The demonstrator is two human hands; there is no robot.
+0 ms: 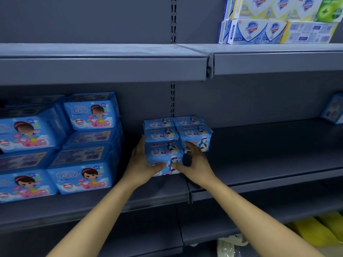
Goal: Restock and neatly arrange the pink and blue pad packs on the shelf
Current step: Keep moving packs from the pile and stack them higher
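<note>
Both grips clasp the front small blue plastic-wrapped pad pack: left grip flat along its side, thumb on its face; right grip curled round the other edge. Behind them two short rows fill the grey metal shelf; beyond the right grip little stock shows, so much restocking seems left.

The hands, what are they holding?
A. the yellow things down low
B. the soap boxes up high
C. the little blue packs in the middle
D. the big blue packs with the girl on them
C: the left hand and the right hand hold the small blue packs in the middle of the shelf, away from everything else.
</note>
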